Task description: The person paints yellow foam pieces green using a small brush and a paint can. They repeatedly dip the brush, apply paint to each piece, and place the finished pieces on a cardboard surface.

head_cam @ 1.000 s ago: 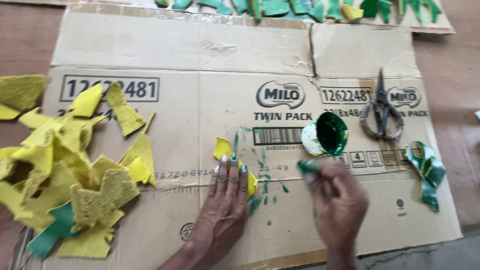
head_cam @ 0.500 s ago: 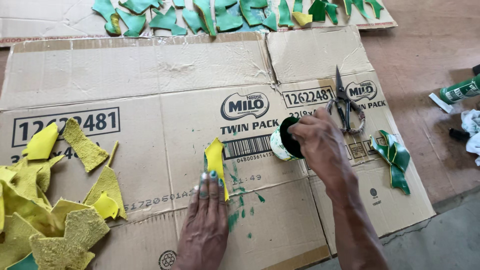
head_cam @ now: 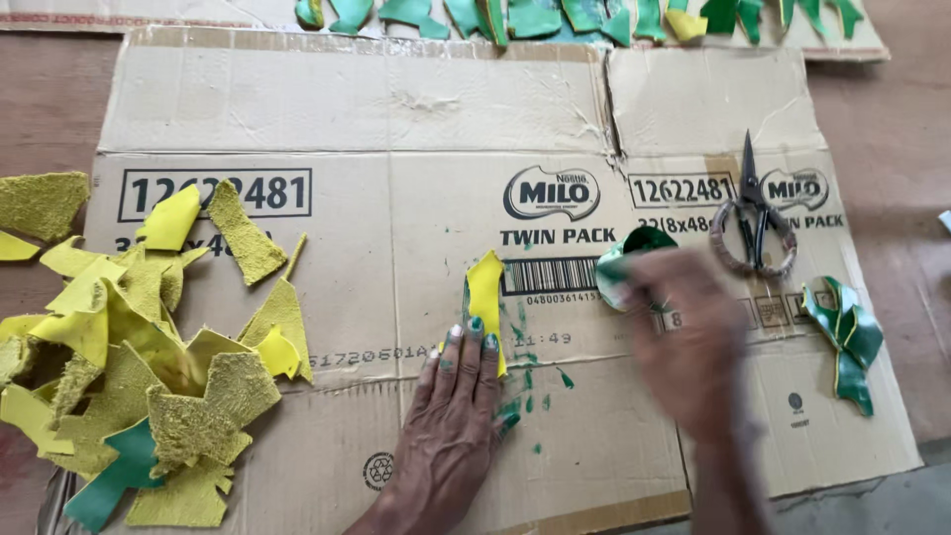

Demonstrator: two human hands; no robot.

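Paint work looks partway along, judging by what lies about. Left hand (head_cam: pixel 451 426) lies flat, fingers (head_cam: pixel 474 342) spread and open, pressing the lower end of a yellow piece (head_cam: pixel 485 292) onto the flattened cardboard box (head_cam: pixel 347 109); its left edge already shows green. Right hand (head_cam: pixel 688 342) is blurred, near a small paint pot (head_cam: pixel 622 260) with green inside; whether its fingers grip anything I cannot tell. Green smears (head_cam: pixel 525 381) mark the cardboard just beside the piece. A row of green pieces (head_cam: pixel 555 15) lies along the top edge, and one green piece (head_cam: pixel 844 337) at right, near the scissors (head_cam: pixel 753 213). A large heap of yellow pieces (head_cam: pixel 139 347) at left remains unpainted.
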